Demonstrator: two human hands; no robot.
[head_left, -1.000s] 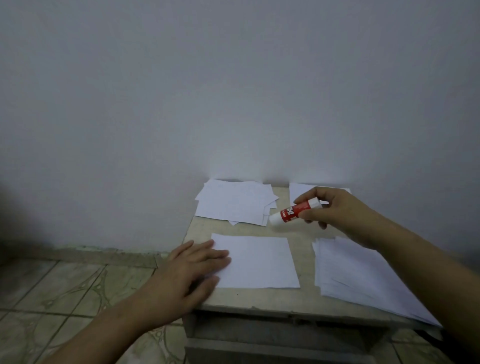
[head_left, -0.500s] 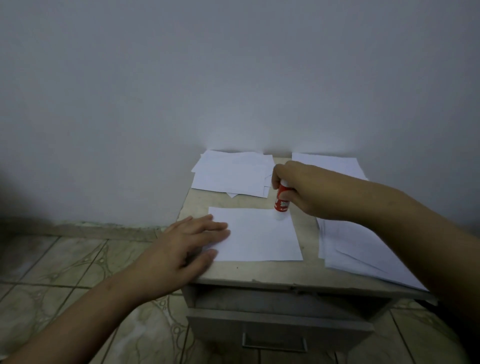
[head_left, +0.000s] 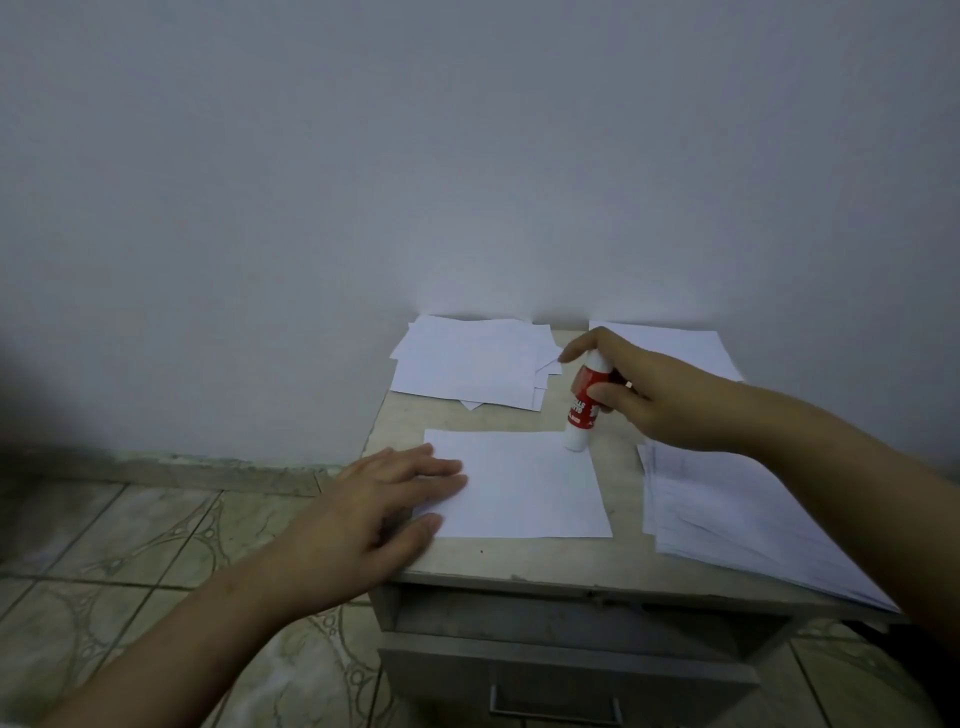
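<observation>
A single white sheet (head_left: 524, 486) lies in the middle of a small grey cabinet top (head_left: 519, 564). My left hand (head_left: 379, 512) presses flat on the sheet's left edge, fingers straight. My right hand (head_left: 660, 397) grips a red and white glue stick (head_left: 583, 408), held nearly upright. Its white lower end touches the sheet's far right corner.
A loose pile of white papers (head_left: 472, 366) lies at the back left against the wall. Another sheet (head_left: 675, 345) lies at the back right, and a stack of sheets (head_left: 737, 525) overhangs the right front. A drawer with a handle (head_left: 556, 699) sits below. Tiled floor (head_left: 130, 545) lies to the left.
My right hand turned the glue stick from lying sideways in the air to upright and brought it down onto the sheet's far right corner. My left hand stayed pressed on the sheet.
</observation>
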